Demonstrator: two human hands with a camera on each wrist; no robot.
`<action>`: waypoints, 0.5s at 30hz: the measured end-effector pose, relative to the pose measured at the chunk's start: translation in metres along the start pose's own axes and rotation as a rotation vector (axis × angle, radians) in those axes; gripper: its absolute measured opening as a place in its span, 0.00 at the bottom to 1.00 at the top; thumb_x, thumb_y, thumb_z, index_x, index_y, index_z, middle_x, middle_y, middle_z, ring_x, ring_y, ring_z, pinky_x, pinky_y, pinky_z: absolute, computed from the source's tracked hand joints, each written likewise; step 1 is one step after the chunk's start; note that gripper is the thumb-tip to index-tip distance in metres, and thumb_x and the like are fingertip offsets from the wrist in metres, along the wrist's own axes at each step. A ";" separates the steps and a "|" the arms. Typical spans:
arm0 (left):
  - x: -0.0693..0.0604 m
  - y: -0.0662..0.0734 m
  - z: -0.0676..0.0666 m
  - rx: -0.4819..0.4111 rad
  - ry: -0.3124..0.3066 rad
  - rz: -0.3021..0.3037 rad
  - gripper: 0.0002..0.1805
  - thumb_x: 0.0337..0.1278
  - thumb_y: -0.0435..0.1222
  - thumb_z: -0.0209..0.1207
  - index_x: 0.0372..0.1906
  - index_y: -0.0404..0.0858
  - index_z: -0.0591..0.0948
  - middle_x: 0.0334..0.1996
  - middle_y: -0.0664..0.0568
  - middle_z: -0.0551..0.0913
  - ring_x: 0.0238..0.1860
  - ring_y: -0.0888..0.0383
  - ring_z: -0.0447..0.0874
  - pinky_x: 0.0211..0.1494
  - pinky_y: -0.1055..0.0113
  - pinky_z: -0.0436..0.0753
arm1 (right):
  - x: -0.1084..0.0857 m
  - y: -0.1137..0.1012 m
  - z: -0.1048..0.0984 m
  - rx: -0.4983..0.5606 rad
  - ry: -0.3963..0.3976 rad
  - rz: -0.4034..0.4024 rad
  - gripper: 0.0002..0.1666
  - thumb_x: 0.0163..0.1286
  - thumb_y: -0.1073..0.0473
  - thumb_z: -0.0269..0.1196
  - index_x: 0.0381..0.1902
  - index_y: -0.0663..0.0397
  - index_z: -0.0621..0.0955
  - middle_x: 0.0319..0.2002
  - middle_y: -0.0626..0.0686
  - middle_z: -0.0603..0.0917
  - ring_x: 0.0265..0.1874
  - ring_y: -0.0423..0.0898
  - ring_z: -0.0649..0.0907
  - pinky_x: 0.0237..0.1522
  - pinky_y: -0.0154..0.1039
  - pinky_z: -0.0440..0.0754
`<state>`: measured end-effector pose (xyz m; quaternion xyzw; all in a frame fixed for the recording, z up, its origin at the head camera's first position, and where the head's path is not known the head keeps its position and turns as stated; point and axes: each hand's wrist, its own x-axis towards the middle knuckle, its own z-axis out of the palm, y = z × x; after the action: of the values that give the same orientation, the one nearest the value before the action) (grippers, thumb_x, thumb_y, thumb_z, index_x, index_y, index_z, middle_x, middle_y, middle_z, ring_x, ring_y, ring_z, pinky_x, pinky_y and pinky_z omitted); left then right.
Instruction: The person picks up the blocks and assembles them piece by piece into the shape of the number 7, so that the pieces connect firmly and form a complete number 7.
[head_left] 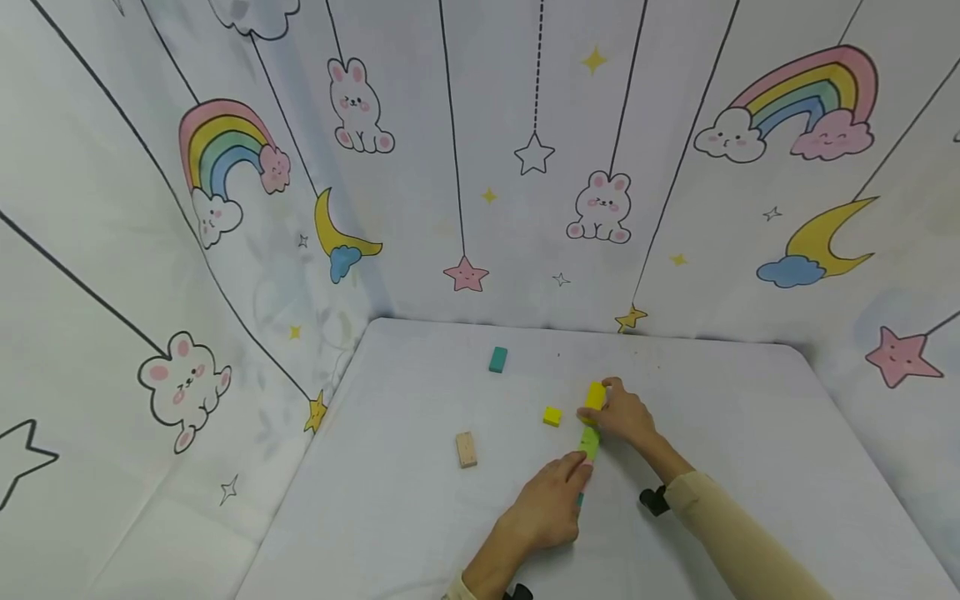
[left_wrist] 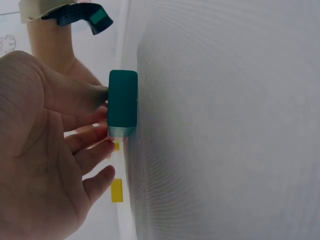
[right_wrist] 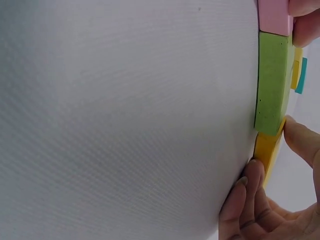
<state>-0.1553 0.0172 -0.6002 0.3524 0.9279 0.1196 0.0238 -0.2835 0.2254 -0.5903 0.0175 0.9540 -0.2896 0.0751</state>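
Green (head_left: 590, 443), pink (right_wrist: 274, 17) and teal (left_wrist: 122, 99) blocks stand end to end in a row with a yellow block (head_left: 595, 396) at the far end. My right hand (head_left: 624, 414) pinches that yellow block, thumb on one side and fingers on the other, against the green block's end. My left hand (head_left: 546, 507) touches the row near the pink block with its fingertips; in the left wrist view its thumb and fingers all lie on one side of the row, the fingers loosely bent. Part of the pink block is hidden behind the left hand in the head view.
On the white table (head_left: 360, 500), a small yellow block (head_left: 552, 416) lies just left of the row, a plain wooden block (head_left: 466, 449) farther left, and another teal block (head_left: 498, 359) toward the back. Patterned cloth walls (head_left: 480, 208) rise behind and beside the table.
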 end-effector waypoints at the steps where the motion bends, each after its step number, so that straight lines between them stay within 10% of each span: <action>1: 0.000 0.000 0.000 -0.002 0.000 -0.001 0.37 0.64 0.39 0.62 0.78 0.44 0.67 0.77 0.51 0.63 0.74 0.57 0.68 0.77 0.66 0.66 | 0.000 0.000 0.000 0.000 0.003 0.006 0.53 0.65 0.39 0.73 0.73 0.66 0.63 0.41 0.62 0.85 0.31 0.51 0.82 0.31 0.44 0.81; 15: 0.001 0.000 -0.001 -0.016 -0.012 -0.007 0.37 0.65 0.39 0.61 0.78 0.43 0.66 0.77 0.51 0.63 0.76 0.57 0.66 0.78 0.65 0.65 | -0.004 0.007 0.004 0.017 0.011 0.028 0.54 0.66 0.39 0.72 0.75 0.64 0.62 0.39 0.59 0.85 0.29 0.50 0.80 0.28 0.41 0.77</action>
<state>-0.1568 0.0175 -0.5991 0.3497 0.9279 0.1249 0.0329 -0.2787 0.2289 -0.5966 0.0332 0.9516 -0.2964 0.0737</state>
